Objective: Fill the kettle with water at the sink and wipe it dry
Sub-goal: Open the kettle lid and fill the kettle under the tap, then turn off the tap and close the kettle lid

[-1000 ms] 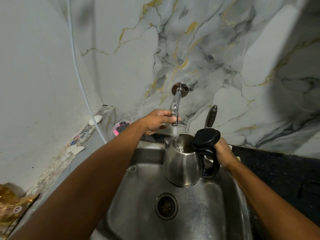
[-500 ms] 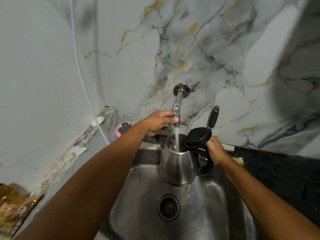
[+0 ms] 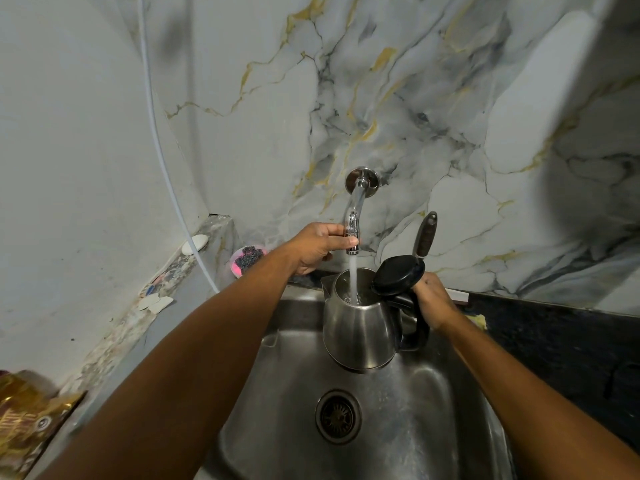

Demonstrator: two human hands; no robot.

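A steel kettle point(image 3: 356, 332) with its black lid point(image 3: 398, 275) flipped open hangs over the steel sink point(image 3: 433, 427). My right hand point(image 3: 433, 297) grips its black handle. A chrome tap point(image 3: 355, 216) comes out of the marble wall, and a white stream of water point(image 3: 352, 280) falls from it into the kettle's mouth. My left hand point(image 3: 318, 249) is closed around the tap's lower end.
The drain point(image 3: 338, 417) lies below the kettle. A dark-handled utensil point(image 3: 426, 235) leans on the wall behind the lid. A pink dish with a scrubber point(image 3: 246, 259) sits at the back left. A black counter point(image 3: 571, 344) runs right; a gold packet point(image 3: 24, 420) lies left.
The water stream has grown from a thin trickle to a full flow. The kettle shifted slightly left under the tap. My left hand stays on the tap.
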